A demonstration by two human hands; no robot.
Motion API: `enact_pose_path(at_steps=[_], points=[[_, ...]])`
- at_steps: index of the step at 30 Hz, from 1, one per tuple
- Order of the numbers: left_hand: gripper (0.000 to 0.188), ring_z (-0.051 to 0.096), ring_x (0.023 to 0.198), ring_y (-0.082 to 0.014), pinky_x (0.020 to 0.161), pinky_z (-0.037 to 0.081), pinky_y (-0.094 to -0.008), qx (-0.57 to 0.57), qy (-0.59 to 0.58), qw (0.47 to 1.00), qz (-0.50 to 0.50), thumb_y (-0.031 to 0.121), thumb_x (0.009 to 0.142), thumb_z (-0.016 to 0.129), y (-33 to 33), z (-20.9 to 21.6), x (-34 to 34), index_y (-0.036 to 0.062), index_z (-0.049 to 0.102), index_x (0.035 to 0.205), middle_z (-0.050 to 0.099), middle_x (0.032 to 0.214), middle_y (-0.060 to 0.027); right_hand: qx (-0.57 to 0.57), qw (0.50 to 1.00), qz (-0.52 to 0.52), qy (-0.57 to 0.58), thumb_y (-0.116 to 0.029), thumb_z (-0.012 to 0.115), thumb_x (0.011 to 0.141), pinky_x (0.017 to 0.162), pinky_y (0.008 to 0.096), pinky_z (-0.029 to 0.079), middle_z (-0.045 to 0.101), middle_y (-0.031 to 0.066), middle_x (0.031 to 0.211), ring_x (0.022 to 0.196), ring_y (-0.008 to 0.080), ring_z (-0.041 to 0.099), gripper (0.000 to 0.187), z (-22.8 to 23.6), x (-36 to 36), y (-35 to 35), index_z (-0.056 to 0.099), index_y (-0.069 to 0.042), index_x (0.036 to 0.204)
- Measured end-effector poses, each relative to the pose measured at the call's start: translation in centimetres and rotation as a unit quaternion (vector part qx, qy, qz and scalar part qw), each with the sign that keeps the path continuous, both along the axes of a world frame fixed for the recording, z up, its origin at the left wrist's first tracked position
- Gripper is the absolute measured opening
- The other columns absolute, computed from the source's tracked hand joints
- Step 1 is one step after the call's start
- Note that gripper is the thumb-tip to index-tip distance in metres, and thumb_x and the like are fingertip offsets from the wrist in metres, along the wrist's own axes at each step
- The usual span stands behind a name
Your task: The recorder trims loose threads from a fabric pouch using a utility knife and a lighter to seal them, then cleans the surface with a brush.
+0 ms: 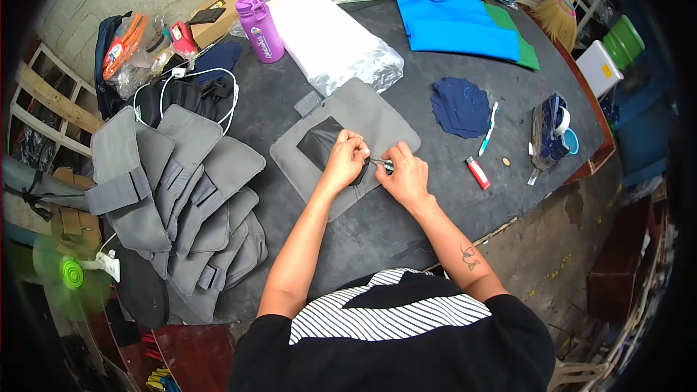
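A flat grey fabric panel [374,112] lies on the dark table, with a black fabric patch [318,139] on its middle. My left hand [345,162] is closed in a pinch on the edge of the black patch, lifting it slightly. Close beside it, my right hand [404,178] is closed around small thread snips [388,167], whose metal tip points at the pinched edge. Most of the snips is hidden by my fingers. A small grey tab [308,104] sticks out from the panel's far left side.
A pile of grey fabric pieces [196,196] lies left. Behind stand a purple bottle [260,29] and a plastic-wrapped white stack [319,36]. To the right are navy fabric scraps [461,107], a toothbrush [489,129], a red lighter [478,173] and a blue bag [457,22].
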State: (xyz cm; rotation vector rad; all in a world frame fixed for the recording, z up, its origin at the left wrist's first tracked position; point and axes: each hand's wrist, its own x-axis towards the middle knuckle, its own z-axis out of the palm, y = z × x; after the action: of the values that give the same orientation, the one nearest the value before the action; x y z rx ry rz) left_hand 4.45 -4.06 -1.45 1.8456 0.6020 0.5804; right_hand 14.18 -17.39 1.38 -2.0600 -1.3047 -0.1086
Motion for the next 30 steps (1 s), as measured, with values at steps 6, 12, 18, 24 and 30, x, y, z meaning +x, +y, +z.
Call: enact_pose_path(at_steps=[6, 12, 18, 24, 30], points=[[0.006, 0.054, 0.070, -0.0103, 0.060, 0.048, -0.0230, 0.027, -0.018, 0.999, 0.002, -0.002, 0.084, 0.059, 0.0, -0.1, -0.1, -0.0058, 0.059, 0.079, 0.048, 0.106, -0.0080, 0.001, 1.000, -0.011, 0.008, -0.015, 0.072, 0.066, 0.056, 0.0395, 0.049, 0.055, 0.0073, 0.080, 0.060, 0.0282, 0.061, 0.018, -0.1, 0.1, 0.1, 0.060, -0.007, 0.076], [0.007, 0.054, 0.070, -0.0096, 0.060, 0.047, -0.0230, 0.003, -0.021, 1.000, -0.002, -0.002, 0.084, 0.060, -0.1, -0.2, -0.1, -0.0055, 0.059, 0.078, 0.049, 0.106, -0.0081, 0.034, 0.999, 0.012, -0.039, -0.013, 0.071, 0.066, 0.054, 0.0400, 0.048, 0.054, 0.0073, 0.078, 0.057, 0.0288, 0.060, 0.017, -0.6, 0.0, 0.3, 0.058, -0.006, 0.074], [0.008, 0.056, 0.066, -0.0092, 0.058, 0.047, -0.0225, -0.015, -0.025, 1.000, 0.012, 0.001, 0.086, 0.059, -0.2, 0.4, 0.0, -0.0042, 0.057, 0.080, 0.051, 0.102, -0.0076, 0.031, 0.999, 0.010, -0.027, -0.013, 0.071, 0.066, 0.055, 0.0402, 0.049, 0.053, 0.0082, 0.077, 0.056, 0.0294, 0.060, 0.017, -0.8, 0.2, 0.2, 0.057, -0.006, 0.074], [0.011, 0.058, 0.059, -0.0089, 0.050, 0.046, -0.0216, -0.078, -0.119, 0.983, 0.116, 0.006, 0.092, 0.055, -0.5, 0.4, -0.1, -0.0017, 0.055, 0.085, 0.054, 0.091, -0.0053, 0.055, 0.996, -0.050, 0.054, -0.016, 0.070, 0.071, 0.059, 0.0422, 0.049, 0.052, 0.0090, 0.085, 0.064, 0.0315, 0.061, 0.023, -1.1, 0.7, -0.4, 0.056, -0.007, 0.086], [0.016, 0.056, 0.058, -0.0071, 0.051, 0.044, -0.0215, 0.018, -0.136, 0.983, 0.121, 0.012, 0.096, 0.051, -1.9, 1.5, 1.0, 0.0000, 0.052, 0.085, 0.058, 0.078, -0.0041, 0.029, 0.993, -0.082, 0.077, -0.019, 0.071, 0.073, 0.068, 0.0452, 0.046, 0.052, 0.0116, 0.093, 0.076, 0.0343, 0.059, 0.028, -1.5, 1.8, -1.3, 0.055, -0.007, 0.093]])
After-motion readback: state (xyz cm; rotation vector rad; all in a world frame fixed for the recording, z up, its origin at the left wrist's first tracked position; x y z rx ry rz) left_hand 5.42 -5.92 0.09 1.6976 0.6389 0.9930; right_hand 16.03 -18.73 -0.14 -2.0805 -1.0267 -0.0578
